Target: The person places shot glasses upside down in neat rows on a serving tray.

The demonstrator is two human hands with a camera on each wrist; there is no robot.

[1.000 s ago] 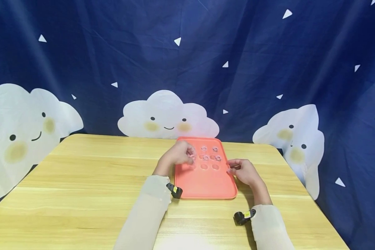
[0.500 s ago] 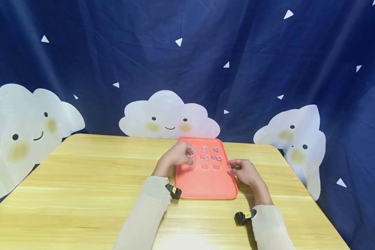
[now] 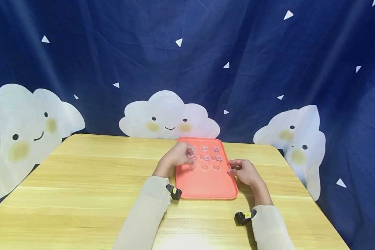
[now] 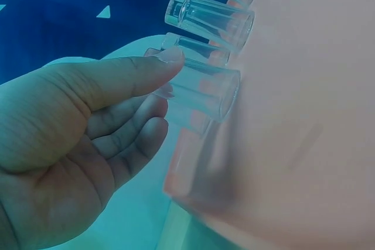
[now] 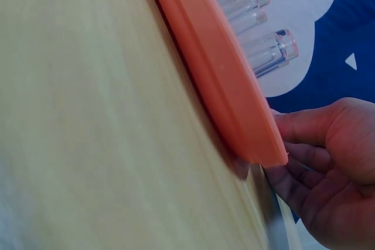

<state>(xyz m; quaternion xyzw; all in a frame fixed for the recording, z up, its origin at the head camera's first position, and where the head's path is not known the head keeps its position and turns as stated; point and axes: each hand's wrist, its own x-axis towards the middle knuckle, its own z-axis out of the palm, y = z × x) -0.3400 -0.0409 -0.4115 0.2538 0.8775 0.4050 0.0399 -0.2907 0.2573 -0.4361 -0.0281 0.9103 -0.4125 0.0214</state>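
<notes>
An orange-pink tray [image 3: 206, 187] lies on the table, bearing several clear shot glasses upside down in two rows. With thumb and fingers, my left hand [image 3: 177, 154] pinches the thick base of the near-row left glass [image 4: 214, 95]. That glass's wide rim is down at the tray; whether it touches is hard to tell. Other shot glasses [image 4: 211, 19] stand beside it in the left wrist view. At the tray's right side, my right hand [image 3: 245, 172] holds the edge between thumb and fingers. In the right wrist view the right hand [image 5: 337, 162] partly passes behind the tray's corner.
The light wooden table [image 3: 90, 194] extends on both sides of the tray. Behind it hangs a dark blue cloth [image 3: 150, 41] with white clouds and triangles. A black wrist camera [image 3: 174, 191] sits on the left sleeve, another camera [image 3: 244, 217] on the right.
The whole head view has shifted very slightly. Both hands keep their places, the left at the shot glass and the right at the tray edge.
</notes>
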